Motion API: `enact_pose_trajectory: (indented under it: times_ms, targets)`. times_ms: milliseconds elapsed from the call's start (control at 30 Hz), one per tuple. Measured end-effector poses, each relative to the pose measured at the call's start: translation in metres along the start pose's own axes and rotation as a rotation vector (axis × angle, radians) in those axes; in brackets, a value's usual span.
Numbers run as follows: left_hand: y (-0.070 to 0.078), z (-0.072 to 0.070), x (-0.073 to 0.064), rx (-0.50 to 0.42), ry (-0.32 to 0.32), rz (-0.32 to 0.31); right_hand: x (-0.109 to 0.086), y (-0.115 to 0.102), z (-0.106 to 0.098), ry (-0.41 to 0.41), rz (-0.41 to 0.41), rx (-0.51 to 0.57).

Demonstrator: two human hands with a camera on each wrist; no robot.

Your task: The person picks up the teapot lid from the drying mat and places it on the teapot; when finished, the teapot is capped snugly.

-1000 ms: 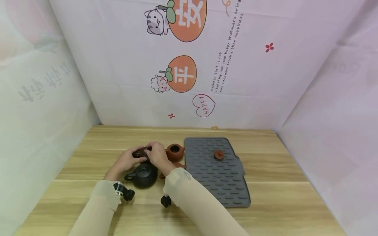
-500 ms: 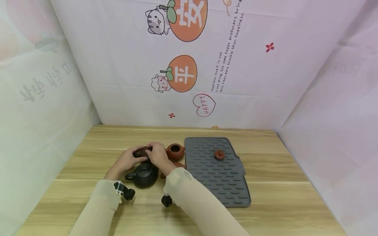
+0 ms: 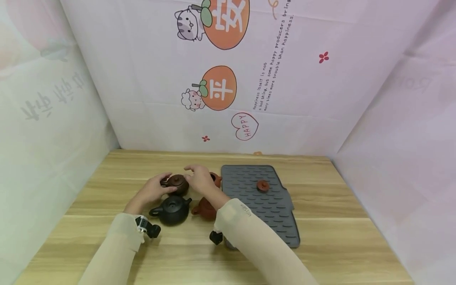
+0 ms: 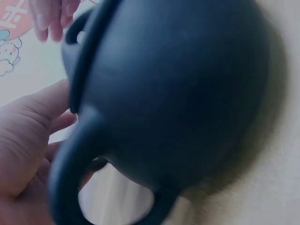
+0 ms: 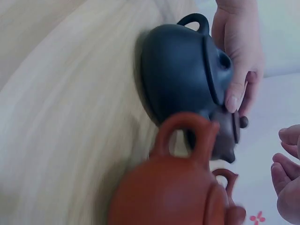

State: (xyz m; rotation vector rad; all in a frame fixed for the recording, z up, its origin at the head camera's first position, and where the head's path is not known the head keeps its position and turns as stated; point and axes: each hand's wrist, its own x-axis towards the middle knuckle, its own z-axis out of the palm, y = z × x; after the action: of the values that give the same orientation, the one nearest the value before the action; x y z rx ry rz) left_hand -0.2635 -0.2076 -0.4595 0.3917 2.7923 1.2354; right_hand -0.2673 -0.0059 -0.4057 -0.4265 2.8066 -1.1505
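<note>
A small dark brown teapot (image 3: pixel 178 183) stands at the left with its lid on. My left hand (image 3: pixel 154 189) grips it from the handle side, thumb in front and fingers behind. In the right wrist view, the left thumb (image 5: pixel 233 99) lies against this teapot. My right hand (image 3: pixel 202 180) hovers just right of it with loosely bent fingers and nothing in them. That hand partly hides an open reddish-brown teapot (image 3: pixel 217 180). Nearer stand a black teapot (image 3: pixel 173 211) and a lidded red clay teapot (image 3: pixel 206 209), the latter partly behind the right wrist.
To the right lies a grey ridged mat (image 3: pixel 263 213) on the wooden table (image 3: pixel 342 229). A round reddish lid (image 3: pixel 263 186) sits on the mat. White printed sheets (image 3: pixel 303 91) wall the table at the back and both sides.
My right hand has come off the brown teapot and moved right, baring its lid and body. The left hand has stayed at the teapot.
</note>
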Motion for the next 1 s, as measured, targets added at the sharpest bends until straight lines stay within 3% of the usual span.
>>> enact_pose_trajectory:
  times_ms: [267,467,733,1000]
  targets:
    - [0.018,-0.001,0.007,0.042,0.042,0.086,-0.014,0.020,-0.024,0.057,-0.079,-0.054]
    - [0.039,0.003,0.016,0.031,0.025,0.126,-0.024,0.035,-0.043,0.104,-0.111,-0.058]
    - [0.062,0.018,0.033,0.056,-0.050,0.178,-0.040,0.070,-0.073,0.181,-0.069,-0.044]
    - [0.069,0.036,0.042,0.116,-0.106,0.149,-0.052,0.104,-0.091,0.218,0.011,-0.025]
